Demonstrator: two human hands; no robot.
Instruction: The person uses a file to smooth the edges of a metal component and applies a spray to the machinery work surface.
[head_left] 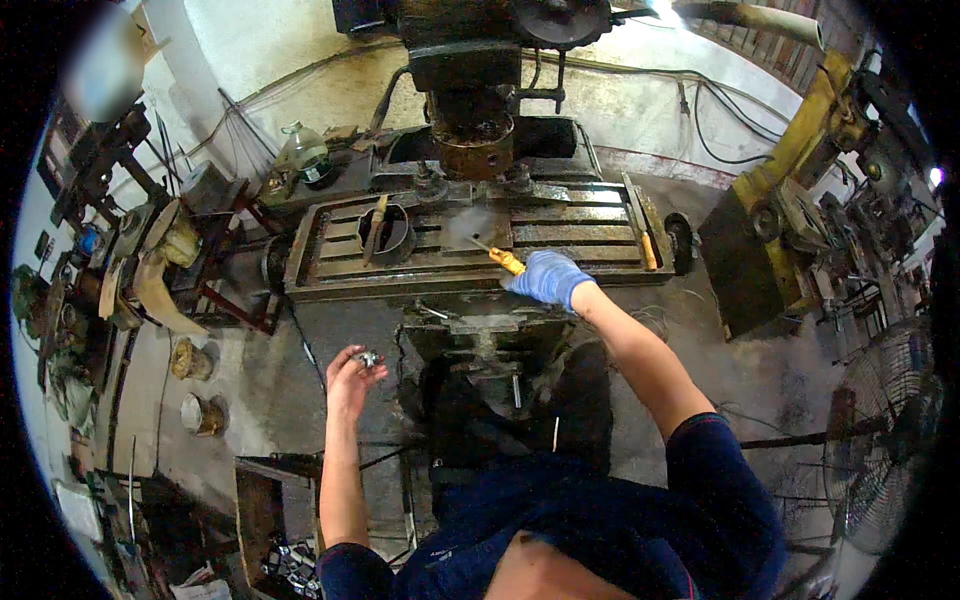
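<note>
My right hand, in a blue glove, grips a yellow air blow gun over the front of a slotted metal machine table. Its thin nozzle points left toward the table's middle, where a whitish haze blurs the surface. Bare and held out to the left in front of the table, my left hand has its fingers closed around a small shiny metal part. Left of the haze, a dark round pot rests on the table with a wooden-handled brush across it.
The machine's spindle head hangs over the table's back. A tool with a yellow handle lies at the table's right end. At lower left stands a box of small metal pieces. A caged fan is on the right.
</note>
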